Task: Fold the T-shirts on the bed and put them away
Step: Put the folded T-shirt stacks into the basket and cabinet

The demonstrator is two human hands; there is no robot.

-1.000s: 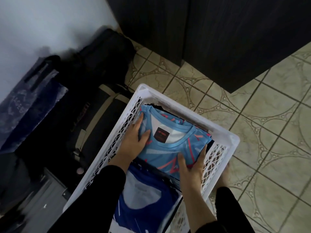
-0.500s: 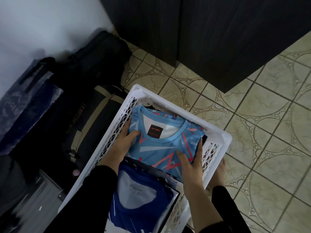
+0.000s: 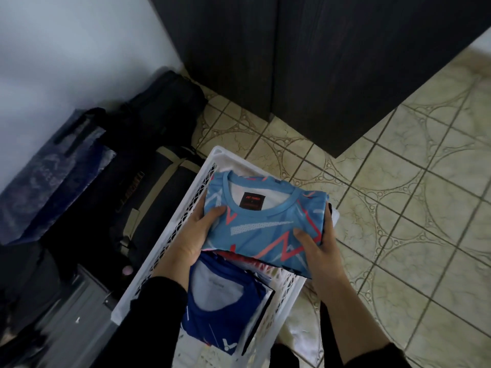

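Folded light-blue shirt (image 3: 261,224) held in both hands above a white basket (image 3: 170,251).

Left hand (image 3: 194,240) and right hand (image 3: 322,254) grip opposite sides, thumbs curled on top, fingers hidden beneath. The red neck label's small print is hard to read. A dark-blue shirt (image 3: 220,309) lies in the basket, partly covered. Dark bags (image 3: 148,166), dim and indistinct, sit left; a dark wardrobe (image 3: 318,75) stands beyond on tiled floor (image 3: 414,197).

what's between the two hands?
Head view: the folded light-blue shirt, gripped by the left hand and right hand at opposite edges, above the white basket.
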